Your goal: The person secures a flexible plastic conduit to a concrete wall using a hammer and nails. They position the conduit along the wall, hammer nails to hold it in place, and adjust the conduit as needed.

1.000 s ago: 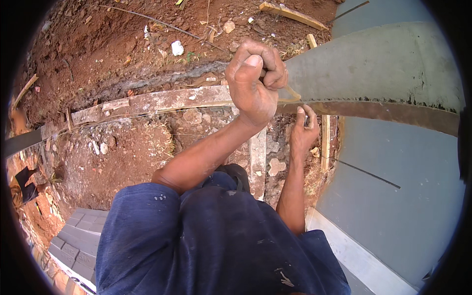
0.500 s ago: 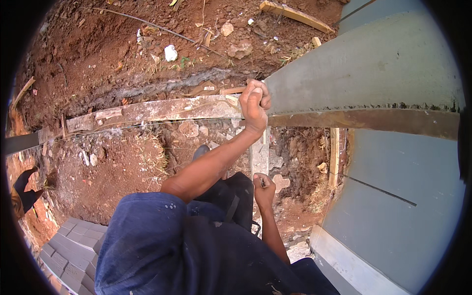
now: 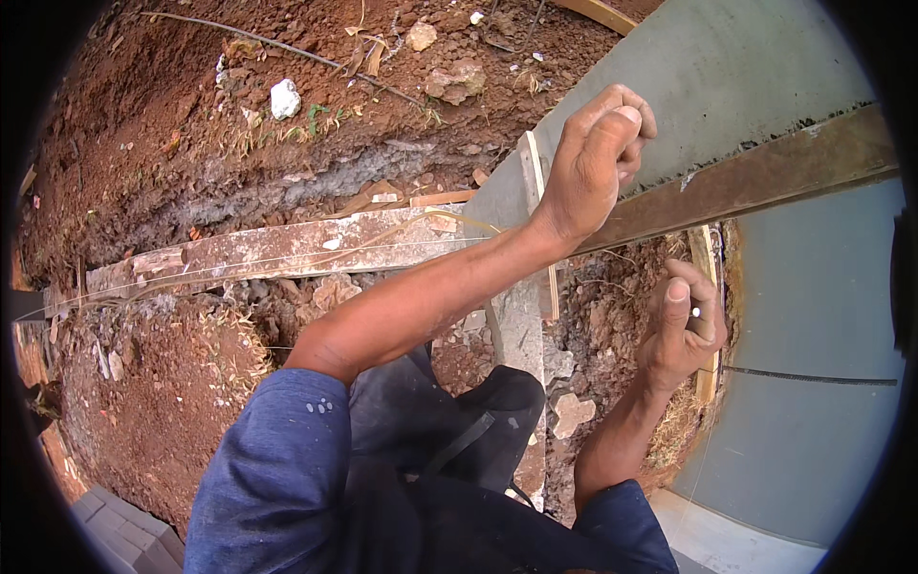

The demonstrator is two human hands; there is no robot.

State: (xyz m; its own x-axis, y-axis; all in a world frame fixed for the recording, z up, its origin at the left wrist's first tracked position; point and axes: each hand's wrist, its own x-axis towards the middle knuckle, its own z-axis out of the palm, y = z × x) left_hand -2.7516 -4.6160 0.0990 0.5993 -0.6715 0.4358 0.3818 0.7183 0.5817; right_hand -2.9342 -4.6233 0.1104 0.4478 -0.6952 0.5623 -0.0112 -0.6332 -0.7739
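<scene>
My left hand [image 3: 595, 167] is closed in a fist over the lower part of a grey plastered wall [image 3: 708, 86]; whatever it grips is hidden. A pale string [image 3: 239, 275] stretches from the far left along a concrete beam [image 3: 277, 251] toward my left wrist, but its end is not visible. Lower right, my right hand [image 3: 681, 330] is closed too, with a small round white tip showing between the fingers; the object itself cannot be made out. A narrow wooden strip [image 3: 533, 167] stands against the wall's end, just left of my left hand.
Red soil with stones [image 3: 457, 82] lies beyond the beam. A brown ledge [image 3: 755, 177] runs along the wall's base. Beside my right hand stands a wooden board [image 3: 710, 378], near a blue-grey surface [image 3: 813, 306]. Grey blocks [image 3: 124, 526] are stacked at lower left.
Both hands have moved right and away from me, the right one leaving the concrete strip by my knee. The wooden strip at the wall's end has come into plain sight. The view has shifted.
</scene>
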